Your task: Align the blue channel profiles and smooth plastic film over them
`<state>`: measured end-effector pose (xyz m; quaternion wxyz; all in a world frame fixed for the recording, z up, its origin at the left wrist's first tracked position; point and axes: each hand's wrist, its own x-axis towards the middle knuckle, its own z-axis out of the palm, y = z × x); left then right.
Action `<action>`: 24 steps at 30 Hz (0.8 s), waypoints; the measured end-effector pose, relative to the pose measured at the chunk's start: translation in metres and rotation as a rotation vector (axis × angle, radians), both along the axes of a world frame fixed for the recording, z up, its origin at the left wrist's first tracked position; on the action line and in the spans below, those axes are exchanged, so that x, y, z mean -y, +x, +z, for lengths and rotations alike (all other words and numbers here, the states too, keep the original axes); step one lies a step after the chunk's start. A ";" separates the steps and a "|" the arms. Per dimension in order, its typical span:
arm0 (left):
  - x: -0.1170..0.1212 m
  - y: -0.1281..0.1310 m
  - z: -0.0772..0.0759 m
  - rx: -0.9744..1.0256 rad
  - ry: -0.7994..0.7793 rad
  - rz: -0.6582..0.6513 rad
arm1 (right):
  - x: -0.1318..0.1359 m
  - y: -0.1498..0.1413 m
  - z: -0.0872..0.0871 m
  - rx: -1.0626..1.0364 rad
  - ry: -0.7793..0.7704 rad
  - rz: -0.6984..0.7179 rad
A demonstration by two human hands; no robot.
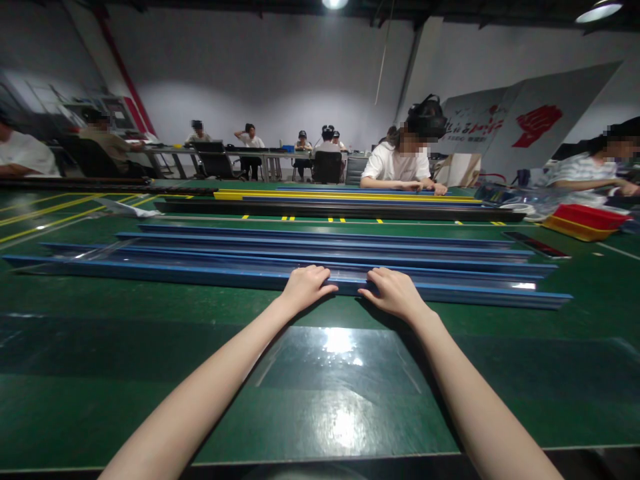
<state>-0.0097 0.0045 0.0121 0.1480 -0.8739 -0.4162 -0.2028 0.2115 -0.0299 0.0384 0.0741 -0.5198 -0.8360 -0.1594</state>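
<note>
A long blue channel strip point(475, 295) lies lengthwise across the green table, the nearest of several such strips. My left hand point(305, 288) grips its near wall, fingers curled over the top edge and the thumb along the front. A short way to the right, my right hand point(396, 293) holds the same strip in the same manner, its thumb pointing toward the left one. Fingertips of both hands are hidden inside the channel. Between my forearms and the strip, a long clear plastic sheet point(150, 350) lies flat, reflecting the ceiling light.
Behind the blue strips lie a black strip point(350, 211) and a yellow strip point(225, 195). A dark phone point(537, 245) rests at the right, near red and yellow trays point(585, 219). A person in a white shirt point(395, 165) works across the table.
</note>
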 end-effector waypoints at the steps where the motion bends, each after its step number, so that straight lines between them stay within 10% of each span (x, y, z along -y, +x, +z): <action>1: 0.000 0.000 0.000 -0.002 -0.002 0.002 | 0.000 -0.001 0.000 0.000 -0.006 0.005; 24: 0.001 0.001 0.003 -0.007 -0.009 -0.037 | -0.006 0.007 0.007 -0.038 -0.085 -0.035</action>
